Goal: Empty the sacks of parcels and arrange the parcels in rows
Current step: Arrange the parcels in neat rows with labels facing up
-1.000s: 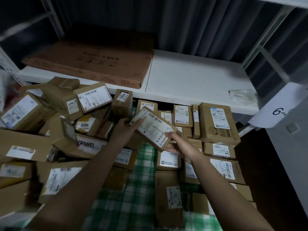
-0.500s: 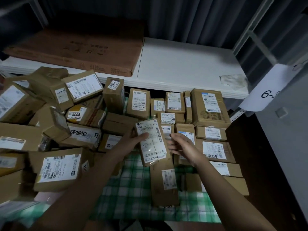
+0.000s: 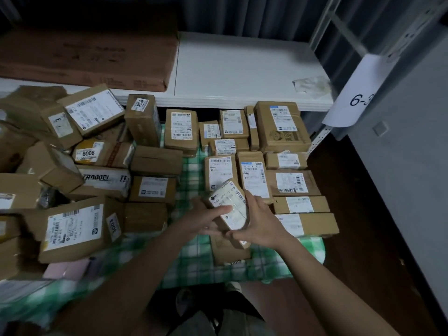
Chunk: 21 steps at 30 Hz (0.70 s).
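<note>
Person: standing at the near edge, legs and a shoe (image 3: 232, 286) showing at the bottom of the view, both forearms reaching forward.
Left hand (image 3: 206, 220): gripping the left side of a small labelled parcel (image 3: 230, 206), thumb lying across its label, fingers curling beneath.
Right hand (image 3: 260, 221): holding the parcel's right side, fingers wrapping under its lower edge.
Held parcel: sitting tilted between both hands, label facing up, hanging over a brown parcel (image 3: 229, 251) lying on the checked cloth (image 3: 191, 260).
Checked cloth: green and white, lying on the floor under all the parcels.
Arranged rows (image 3: 288, 183): lying label-up on the right, parcels touching side by side, reaching back under the shelf.
Loose pile (image 3: 80, 166): heaping on the left, boxes tilting against each other, numbers 6008 (image 3: 88, 153), 3006 (image 3: 140, 103) and 3003 (image 3: 114, 226) showing.
White shelf (image 3: 242, 69): running across the back, carrying a flat brown carton (image 3: 87, 54) on its left.
Paper tag (image 3: 358, 93): hanging from the right upright, reading "6-".
</note>
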Tool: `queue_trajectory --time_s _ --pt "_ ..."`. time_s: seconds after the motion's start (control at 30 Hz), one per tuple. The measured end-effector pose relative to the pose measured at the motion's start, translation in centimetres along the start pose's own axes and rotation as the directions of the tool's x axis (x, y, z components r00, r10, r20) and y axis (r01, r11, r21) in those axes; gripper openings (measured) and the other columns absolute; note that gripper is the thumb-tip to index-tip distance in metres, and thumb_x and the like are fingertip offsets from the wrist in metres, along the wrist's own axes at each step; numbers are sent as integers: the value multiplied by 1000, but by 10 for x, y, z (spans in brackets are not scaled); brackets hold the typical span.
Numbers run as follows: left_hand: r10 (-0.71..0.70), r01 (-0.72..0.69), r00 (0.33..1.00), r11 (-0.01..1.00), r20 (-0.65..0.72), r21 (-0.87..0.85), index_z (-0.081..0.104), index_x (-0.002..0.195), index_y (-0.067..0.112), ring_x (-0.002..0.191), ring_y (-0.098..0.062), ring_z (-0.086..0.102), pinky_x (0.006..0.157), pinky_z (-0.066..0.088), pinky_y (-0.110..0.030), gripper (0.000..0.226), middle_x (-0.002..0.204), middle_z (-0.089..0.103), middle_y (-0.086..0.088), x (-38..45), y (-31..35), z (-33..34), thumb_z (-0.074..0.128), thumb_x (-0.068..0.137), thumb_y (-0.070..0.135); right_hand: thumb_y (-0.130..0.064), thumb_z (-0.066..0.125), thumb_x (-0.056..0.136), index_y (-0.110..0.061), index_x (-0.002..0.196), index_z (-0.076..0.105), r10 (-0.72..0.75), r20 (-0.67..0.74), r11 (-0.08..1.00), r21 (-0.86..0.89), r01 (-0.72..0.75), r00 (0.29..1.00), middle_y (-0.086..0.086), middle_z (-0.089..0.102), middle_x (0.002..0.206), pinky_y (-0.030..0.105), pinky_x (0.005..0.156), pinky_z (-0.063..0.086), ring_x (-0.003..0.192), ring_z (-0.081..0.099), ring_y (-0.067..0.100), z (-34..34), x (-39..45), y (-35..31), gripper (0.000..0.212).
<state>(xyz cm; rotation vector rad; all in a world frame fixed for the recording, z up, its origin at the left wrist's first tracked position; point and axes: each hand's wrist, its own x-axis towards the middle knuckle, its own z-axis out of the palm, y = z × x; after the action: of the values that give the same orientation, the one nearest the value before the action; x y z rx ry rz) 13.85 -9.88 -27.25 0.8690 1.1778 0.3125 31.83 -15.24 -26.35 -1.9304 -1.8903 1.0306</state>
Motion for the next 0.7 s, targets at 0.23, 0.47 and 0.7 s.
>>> queue_trajectory --time_s 0.23,0.47,0.7 --pt "-29 21 999 977 34 210 55 116 25 93 -9 64 66 54 -22 37 116 65 2 -9 -2 25 57 89 50 -46 79 64 -28 153 8 -35 120 981 -186 58 992 0 36 134 36 94 38 123 36 22 -15 -33 48 115" --pt "-54 49 998 954 9 295 53 125 19 102 -18 63 83 55 -31 54 118 63 0 8 -22 85 73 80 42 -50 74 62 -25 155 6 -148 165 944 -271 189 975 1 29 147 36 104 31 130 32 23 -46 -53 106 118" --pt "-182 133 977 929 114 345 63 117 15 96 -15 65 87 54 -30 52 109 68 1 19 -40 141 78 75 42 -54 74 61 -21 155 14 -318 257 823 -403 400 913 0 34 146 31 110 19 133 29 23 -75 -71 165 116"
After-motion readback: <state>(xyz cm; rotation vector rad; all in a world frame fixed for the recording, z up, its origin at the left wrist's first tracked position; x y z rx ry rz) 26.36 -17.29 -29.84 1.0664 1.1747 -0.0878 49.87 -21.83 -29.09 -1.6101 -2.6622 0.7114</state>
